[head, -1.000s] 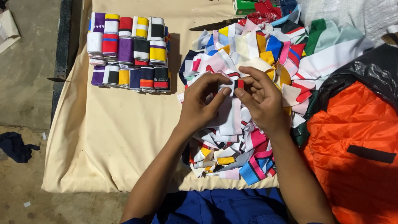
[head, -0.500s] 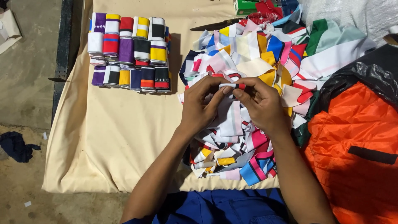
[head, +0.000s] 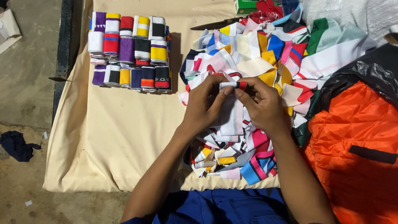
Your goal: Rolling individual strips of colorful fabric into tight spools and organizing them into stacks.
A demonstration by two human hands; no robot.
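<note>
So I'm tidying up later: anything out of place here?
A dark cloth scrap lies on the dirty floor, away from the loose pile of striped fabric pieces; the folded stack sits neat.

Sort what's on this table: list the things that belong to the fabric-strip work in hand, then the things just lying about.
In hand:
left hand
right hand
white strip with red and black end
loose pile of coloured strips
stacked folded strips

Lying about:
scissors
orange bag
green box
dark rag on floor
</note>
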